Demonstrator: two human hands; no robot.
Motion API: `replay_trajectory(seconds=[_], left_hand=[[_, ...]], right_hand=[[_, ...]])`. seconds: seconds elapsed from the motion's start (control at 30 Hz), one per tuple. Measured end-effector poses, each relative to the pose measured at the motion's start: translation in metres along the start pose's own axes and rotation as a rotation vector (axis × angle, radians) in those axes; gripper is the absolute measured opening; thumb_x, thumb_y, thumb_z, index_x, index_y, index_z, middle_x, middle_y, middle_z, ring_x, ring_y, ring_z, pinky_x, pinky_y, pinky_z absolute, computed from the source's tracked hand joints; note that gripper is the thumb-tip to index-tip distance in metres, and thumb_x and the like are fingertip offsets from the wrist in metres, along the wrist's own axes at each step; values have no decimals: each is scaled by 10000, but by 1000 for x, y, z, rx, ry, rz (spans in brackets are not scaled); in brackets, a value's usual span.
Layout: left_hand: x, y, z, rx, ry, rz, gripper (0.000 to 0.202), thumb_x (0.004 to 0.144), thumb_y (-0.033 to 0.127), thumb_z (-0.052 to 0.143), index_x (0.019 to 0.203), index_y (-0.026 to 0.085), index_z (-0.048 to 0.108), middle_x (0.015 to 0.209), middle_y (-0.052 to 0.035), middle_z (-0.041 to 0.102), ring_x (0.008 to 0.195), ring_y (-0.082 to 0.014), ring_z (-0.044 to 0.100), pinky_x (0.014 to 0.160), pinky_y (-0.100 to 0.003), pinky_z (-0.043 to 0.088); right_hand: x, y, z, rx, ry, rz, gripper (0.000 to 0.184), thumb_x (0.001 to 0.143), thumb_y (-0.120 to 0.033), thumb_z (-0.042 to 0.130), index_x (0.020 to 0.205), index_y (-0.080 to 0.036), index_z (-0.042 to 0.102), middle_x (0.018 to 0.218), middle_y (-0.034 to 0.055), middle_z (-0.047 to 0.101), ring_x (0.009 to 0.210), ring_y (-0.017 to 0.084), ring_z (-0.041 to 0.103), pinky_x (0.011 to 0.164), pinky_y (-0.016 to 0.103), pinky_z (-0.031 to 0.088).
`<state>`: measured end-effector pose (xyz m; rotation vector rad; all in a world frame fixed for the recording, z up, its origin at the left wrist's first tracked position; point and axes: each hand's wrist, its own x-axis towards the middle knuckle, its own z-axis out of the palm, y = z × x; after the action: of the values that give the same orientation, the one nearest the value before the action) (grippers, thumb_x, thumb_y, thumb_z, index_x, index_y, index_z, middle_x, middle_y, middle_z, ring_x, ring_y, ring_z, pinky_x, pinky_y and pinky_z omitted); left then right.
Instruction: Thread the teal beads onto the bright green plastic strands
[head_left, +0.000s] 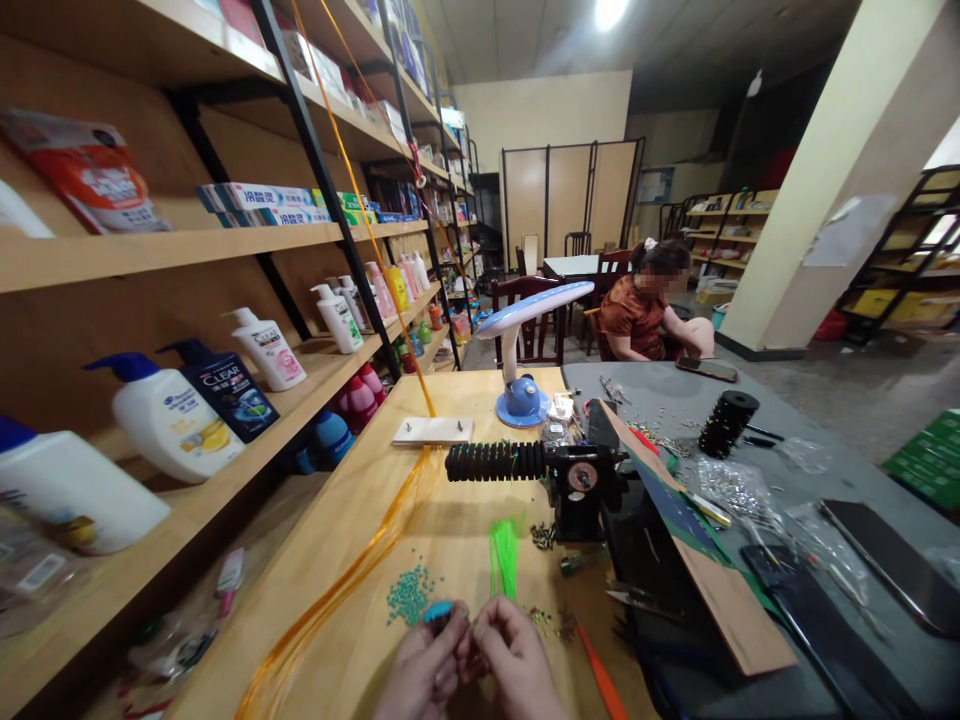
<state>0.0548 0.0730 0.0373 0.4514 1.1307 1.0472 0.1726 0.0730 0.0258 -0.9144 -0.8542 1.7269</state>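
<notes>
Amber cords [337, 600] trail across the wooden table [360, 540], and teal beads [409, 595] sit just above the left hand [424, 675], seemingly placed for easy reach. The curled left hand and the right hand [514, 660] nearly meet, pinching a small blue piece [437, 611], though the exact grip is partly hidden. Bright green threads [505, 555] lie just ahead, before a black ribbed roller [495, 461].

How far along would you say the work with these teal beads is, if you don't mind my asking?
Done: nothing clearly looks finished, though the black ribbed roller is set up on its stand. In hand: the left hand and right hand together pinch a small teal piece. Remaining: a pile of teal beads, bright green strands and amber strands lie loose on the wooden table.
</notes>
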Motion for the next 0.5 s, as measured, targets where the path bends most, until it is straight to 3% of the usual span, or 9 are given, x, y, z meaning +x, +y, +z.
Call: replay_trajectory(seconds=[0.17,0.5], left_hand=[[-2,2,1,28,-31,11,716,370,622,941,685,123,534,496,78,456,385,27,221,398,-130,148],[-4,4,5,20,-60,7,680,404,588,949,686,115,550,506,73,458,388,24,235,400,-131,143]], right_hand=[[-1,-5,2,61,14,16,707,499,-786,781,676,-181,461,586,-18,580,512,98,520,545,225,425],[0,0,-1,58,18,-23,678,549,-755,788,673,-172,463,582,-13,576,515,90,511,547,215,412]])
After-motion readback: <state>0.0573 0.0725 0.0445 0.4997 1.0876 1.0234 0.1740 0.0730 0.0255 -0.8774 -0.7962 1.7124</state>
